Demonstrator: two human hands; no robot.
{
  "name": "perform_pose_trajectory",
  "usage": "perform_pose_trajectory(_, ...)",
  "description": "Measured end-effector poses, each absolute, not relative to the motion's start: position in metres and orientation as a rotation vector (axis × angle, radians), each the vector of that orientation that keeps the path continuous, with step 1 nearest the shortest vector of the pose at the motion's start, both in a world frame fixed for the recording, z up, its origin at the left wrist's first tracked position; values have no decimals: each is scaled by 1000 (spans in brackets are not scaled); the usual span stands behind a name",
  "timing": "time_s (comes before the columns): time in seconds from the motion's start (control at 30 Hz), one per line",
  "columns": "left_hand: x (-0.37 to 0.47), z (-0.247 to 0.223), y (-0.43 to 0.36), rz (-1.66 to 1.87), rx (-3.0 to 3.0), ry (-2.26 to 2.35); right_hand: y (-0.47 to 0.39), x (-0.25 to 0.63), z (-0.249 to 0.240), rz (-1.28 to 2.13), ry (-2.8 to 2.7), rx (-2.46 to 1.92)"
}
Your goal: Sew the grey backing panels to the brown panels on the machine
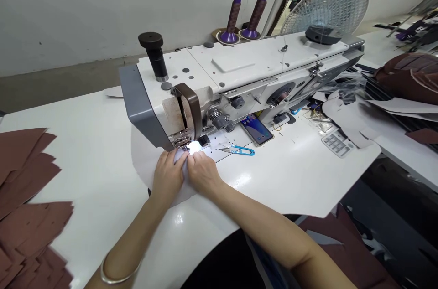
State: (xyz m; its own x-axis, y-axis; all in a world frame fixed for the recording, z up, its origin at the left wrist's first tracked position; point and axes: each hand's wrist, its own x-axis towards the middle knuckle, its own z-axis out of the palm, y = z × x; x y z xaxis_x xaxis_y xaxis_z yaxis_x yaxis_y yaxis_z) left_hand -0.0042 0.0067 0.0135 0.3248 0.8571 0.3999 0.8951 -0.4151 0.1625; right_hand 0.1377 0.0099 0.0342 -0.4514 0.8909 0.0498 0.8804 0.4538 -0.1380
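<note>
Both of my hands are at the needle area of a white sewing machine (239,63), on a pale grey fabric piece (145,157). My left hand (168,172) lies on the fabric just left of the presser foot, fingers spread and pointing forward. Close beside it, my right hand (202,171) has its fingers bent and pressed together on the fabric's edge. A small lamp lights the spot in front of my right fingertips. The needle and the fabric under my hands are partly hidden.
Blue-handled thread snips (239,150) and a phone (256,129) lie right of my hands. Brown fabric pieces (41,225) are stacked at the left. Two brown thread cones (233,18) and a fan (328,6) stand behind the machine. A calculator (337,143) sits at the right.
</note>
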Motion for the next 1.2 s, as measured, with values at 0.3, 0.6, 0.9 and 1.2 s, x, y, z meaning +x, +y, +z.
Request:
perform_pose_trajectory(0.3,-5,14,7,-659,-2481,-1619,10,137,33,171,-2574,-1585)
perform_pose_trajectory(0.6,-5,14,7,-678,-2488,-1604,12,139,33,174,-2587,-1519)
perform_pose_trajectory(0.9,-5,15,6,-658,-2490,-1623,12,140,33,178,-2614,-1500)
perform_pose_trajectory(1.2,3,21,-3,-690,-2398,-1483,12,140,36,200,-2607,-1489)
